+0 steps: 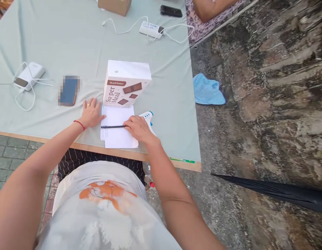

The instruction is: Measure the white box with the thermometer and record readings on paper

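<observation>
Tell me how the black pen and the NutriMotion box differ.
Colour: the black pen is dark; the NutriMotion box is white with brown print.
Size: the pen is slim, the box far bulkier.
Pose: the pen lies across the white paper; the box stands upright beyond it.
Contact: the right hand touches the pen, not the box.
Shared: both are at the cloth-covered table.

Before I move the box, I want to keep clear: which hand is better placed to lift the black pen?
Probably the right hand: it covers one end of the black pen, though its grip is hidden. The left hand rests with its thumb at the edge of the paper, apart from the pen.
</observation>
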`<state>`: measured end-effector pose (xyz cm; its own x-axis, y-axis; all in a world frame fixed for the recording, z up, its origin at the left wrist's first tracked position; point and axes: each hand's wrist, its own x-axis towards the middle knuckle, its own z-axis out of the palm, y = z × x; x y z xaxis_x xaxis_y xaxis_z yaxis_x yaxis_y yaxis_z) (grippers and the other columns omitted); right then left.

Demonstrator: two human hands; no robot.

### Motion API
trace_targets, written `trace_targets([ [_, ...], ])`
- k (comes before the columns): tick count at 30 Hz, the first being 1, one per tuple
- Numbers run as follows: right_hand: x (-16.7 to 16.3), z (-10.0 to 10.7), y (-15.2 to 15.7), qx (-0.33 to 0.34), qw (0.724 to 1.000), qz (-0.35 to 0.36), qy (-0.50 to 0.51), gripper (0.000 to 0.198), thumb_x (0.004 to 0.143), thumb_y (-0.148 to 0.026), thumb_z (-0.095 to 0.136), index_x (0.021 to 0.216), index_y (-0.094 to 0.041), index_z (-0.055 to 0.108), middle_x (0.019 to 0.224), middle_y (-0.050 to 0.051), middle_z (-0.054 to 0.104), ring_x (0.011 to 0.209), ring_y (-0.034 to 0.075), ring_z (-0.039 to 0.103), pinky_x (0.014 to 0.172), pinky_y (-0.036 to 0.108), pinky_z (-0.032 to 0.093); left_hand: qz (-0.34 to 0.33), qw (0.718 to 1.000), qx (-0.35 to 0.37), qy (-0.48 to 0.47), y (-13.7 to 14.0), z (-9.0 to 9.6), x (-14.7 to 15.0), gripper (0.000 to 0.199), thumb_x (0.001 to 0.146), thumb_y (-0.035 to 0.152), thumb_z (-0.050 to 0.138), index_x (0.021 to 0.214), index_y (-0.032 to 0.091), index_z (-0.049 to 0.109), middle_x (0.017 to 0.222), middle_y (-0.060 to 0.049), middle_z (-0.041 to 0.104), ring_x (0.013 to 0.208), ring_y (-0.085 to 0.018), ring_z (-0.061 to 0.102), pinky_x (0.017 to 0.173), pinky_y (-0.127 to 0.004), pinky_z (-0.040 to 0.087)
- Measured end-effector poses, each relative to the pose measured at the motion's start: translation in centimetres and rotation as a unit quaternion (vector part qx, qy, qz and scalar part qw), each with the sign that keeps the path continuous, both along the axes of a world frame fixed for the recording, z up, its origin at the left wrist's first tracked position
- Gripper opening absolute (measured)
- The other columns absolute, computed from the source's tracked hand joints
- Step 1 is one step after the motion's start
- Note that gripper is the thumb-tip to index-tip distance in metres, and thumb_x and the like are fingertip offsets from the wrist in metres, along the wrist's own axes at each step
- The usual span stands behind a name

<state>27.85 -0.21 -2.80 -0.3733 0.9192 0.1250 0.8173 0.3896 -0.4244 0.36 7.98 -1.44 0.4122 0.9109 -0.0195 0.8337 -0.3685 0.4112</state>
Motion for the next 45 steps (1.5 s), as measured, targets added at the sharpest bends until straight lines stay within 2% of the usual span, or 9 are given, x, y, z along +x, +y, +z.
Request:
trace_targets([
  [3, 0.0, 1.0, -2.5, -0.016, 0.997, -0.025, 0.078, 0.013, 0.094, -0.026, 0.058, 0.091, -0.023, 0.070, 0.085, 0.006, 0.065, 0.083, 0.023, 0.056, 0.081, 0.039, 0.043, -0.012, 0.999, -0.030, 0.009, -4.2, 0.8, -1.4, 0.084, 0.083, 0.045, 0.077, 0.154, 0.015, 0.044, 0.166, -0.026, 0.034, 0.157, -0.048, 0.025, 0.125, -0.072, 0.009],
  [5, -1.3, 1.4, -4.4, -0.029, 0.979, -0.078, 0.188, 0.011, 0.091, -0.032, 0.062, 0.090, -0.023, 0.067, 0.079, 0.003, 0.064, 0.075, 0.020, 0.055, 0.076, 0.036, 0.045, -0.030, 0.999, -0.038, 0.005, -7.1, 1.3, -2.0, 0.075, 0.091, 0.045, 0.070, 0.157, 0.022, 0.043, 0.168, -0.023, 0.032, 0.157, -0.045, 0.026, 0.124, -0.073, 0.013],
  [9, -5.9, 1.1, -7.2, -0.073, 0.880, -0.189, 0.429, 0.013, 0.082, -0.037, 0.065, 0.079, -0.025, 0.061, 0.073, -0.001, 0.063, 0.067, 0.015, 0.054, 0.068, 0.033, 0.048, -0.034, 0.999, -0.021, -0.007, -11.5, 1.3, -1.7, 0.052, 0.098, 0.050, 0.060, 0.146, 0.030, 0.059, 0.168, -0.018, 0.035, 0.158, -0.043, 0.028, 0.124, -0.070, 0.016],
  [12, -8.8, 0.1, -7.7, -0.086, 0.827, -0.233, 0.505, 0.015, 0.080, -0.039, 0.062, 0.080, -0.025, 0.064, 0.074, -0.001, 0.065, 0.067, 0.016, 0.057, 0.067, 0.033, 0.050, -0.020, 1.000, 0.004, -0.003, -12.9, 1.0, -1.1, 0.043, 0.098, 0.049, 0.062, 0.136, 0.029, 0.068, 0.163, -0.017, 0.042, 0.157, -0.041, 0.031, 0.126, -0.067, 0.015],
  [18, -10.1, -1.0, -7.6, -0.081, 0.865, -0.234, 0.437, 0.012, 0.074, -0.037, 0.062, 0.073, -0.026, 0.068, 0.063, -0.003, 0.063, 0.058, 0.014, 0.049, 0.061, 0.032, 0.046, -0.016, 1.000, 0.026, 0.002, -13.0, 0.9, -0.7, 0.039, 0.095, 0.050, 0.067, 0.125, 0.027, 0.073, 0.158, -0.017, 0.050, 0.154, -0.040, 0.037, 0.127, -0.065, 0.018],
  [21, -10.0, -1.0, -7.6, -0.076, 0.878, -0.217, 0.420, 0.012, 0.074, -0.037, 0.061, 0.073, -0.027, 0.068, 0.064, -0.002, 0.065, 0.057, 0.015, 0.049, 0.063, 0.033, 0.047, -0.023, 0.999, 0.026, 0.013, -12.9, 0.9, -0.6, 0.043, 0.088, 0.048, 0.076, 0.125, 0.026, 0.072, 0.158, -0.017, 0.050, 0.154, -0.041, 0.037, 0.127, -0.065, 0.019],
  [26, -10.0, -1.2, -7.6, -0.080, 0.891, -0.205, 0.397, 0.012, 0.075, -0.037, 0.061, 0.073, -0.027, 0.067, 0.067, -0.001, 0.066, 0.060, 0.016, 0.051, 0.065, 0.034, 0.049, -0.019, 1.000, 0.022, 0.004, -13.0, 0.6, -0.5, 0.043, 0.087, 0.047, 0.076, 0.124, 0.026, 0.071, 0.159, -0.017, 0.049, 0.154, -0.042, 0.036, 0.127, -0.067, 0.018],
  [35, -9.8, -1.2, -7.7, -0.068, 0.901, -0.197, 0.380, 0.011, 0.076, -0.035, 0.060, 0.073, -0.027, 0.067, 0.068, -0.001, 0.066, 0.060, 0.016, 0.052, 0.066, 0.034, 0.050, -0.017, 0.999, 0.028, 0.000, -13.1, 0.6, -0.3, 0.042, 0.086, 0.045, 0.078, 0.123, 0.026, 0.072, 0.158, -0.016, 0.050, 0.154, -0.041, 0.036, 0.127, -0.065, 0.019],
  [45, -9.8, -1.4, -7.7, -0.074, 0.888, -0.213, 0.402, 0.013, 0.076, -0.037, 0.060, 0.073, -0.027, 0.067, 0.067, -0.002, 0.066, 0.059, 0.015, 0.052, 0.065, 0.034, 0.052, -0.017, 1.000, 0.022, -0.003, -13.1, 0.8, -0.4, 0.041, 0.086, 0.043, 0.078, 0.123, 0.027, 0.072, 0.158, -0.016, 0.050, 0.155, -0.042, 0.035, 0.127, -0.067, 0.020],
])
